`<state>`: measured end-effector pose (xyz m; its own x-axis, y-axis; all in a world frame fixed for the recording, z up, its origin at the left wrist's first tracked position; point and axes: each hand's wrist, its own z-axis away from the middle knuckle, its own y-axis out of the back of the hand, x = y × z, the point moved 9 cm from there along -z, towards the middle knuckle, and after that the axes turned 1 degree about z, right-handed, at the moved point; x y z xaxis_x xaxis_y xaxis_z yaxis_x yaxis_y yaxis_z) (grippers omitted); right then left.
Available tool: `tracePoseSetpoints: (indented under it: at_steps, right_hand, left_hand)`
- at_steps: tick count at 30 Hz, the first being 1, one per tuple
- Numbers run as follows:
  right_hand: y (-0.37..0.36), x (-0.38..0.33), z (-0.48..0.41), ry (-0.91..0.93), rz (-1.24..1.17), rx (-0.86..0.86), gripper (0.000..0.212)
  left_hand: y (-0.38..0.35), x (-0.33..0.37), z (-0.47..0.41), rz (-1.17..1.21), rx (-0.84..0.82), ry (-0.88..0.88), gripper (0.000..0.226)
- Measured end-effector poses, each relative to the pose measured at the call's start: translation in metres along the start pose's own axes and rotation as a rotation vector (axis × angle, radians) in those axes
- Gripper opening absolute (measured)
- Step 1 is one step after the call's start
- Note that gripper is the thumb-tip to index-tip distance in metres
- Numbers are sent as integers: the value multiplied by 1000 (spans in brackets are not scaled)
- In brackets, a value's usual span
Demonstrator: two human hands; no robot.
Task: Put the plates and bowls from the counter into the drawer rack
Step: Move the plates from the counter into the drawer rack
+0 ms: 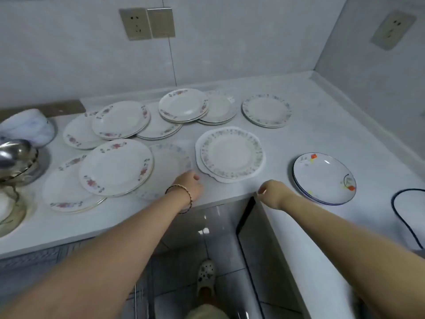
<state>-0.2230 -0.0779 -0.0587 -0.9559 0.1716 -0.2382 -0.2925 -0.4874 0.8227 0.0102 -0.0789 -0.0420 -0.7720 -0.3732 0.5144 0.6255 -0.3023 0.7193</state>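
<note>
Several white plates lie on the pale counter (pixel 322 134), some overlapping in low stacks. Pink-flowered plates (pixel 116 166) fill the left. A small-flower plate (pixel 231 155) on a wavy white plate sits in the middle, and a blue-rimmed plate (pixel 324 178) is near the front right. My left hand (pixel 189 186), with a bracelet on the wrist, is closed on the near edge of a blurred pale plate (pixel 169 165) at the counter's front. My right hand (pixel 271 193) hovers at the counter edge with fingers curled and nothing in it. Thin wires of the drawer rack (pixel 141 295) show below.
An upturned white and blue bowl (pixel 28 128) and a metal bowl (pixel 15 155) stand at the far left. A dark cable (pixel 400 217) loops at the right edge. Below the counter are a dark cabinet door edge (pixel 247 217), a tiled floor and my shoe (pixel 205 282).
</note>
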Motion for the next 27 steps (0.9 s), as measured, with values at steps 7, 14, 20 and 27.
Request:
tracePoseSetpoints:
  at_steps: [7,14,20,27]
  right_hand:
    - [33,6,-106,-121,-147,58,37]
    - [33,30,-205,-372,-389,-10,51]
    - [31,37,-221,-406,-650,97,40]
    - [28,46,-189,-452,-722,159,44]
  left_hand:
    - [-7,30,-101,96,-36,66,40]
    - [-19,29,-192,-2,-109,280,67]
    - [-33,19,-212,-34,-115,336,73]
    - [-19,20,-207,207,-48,266,43]
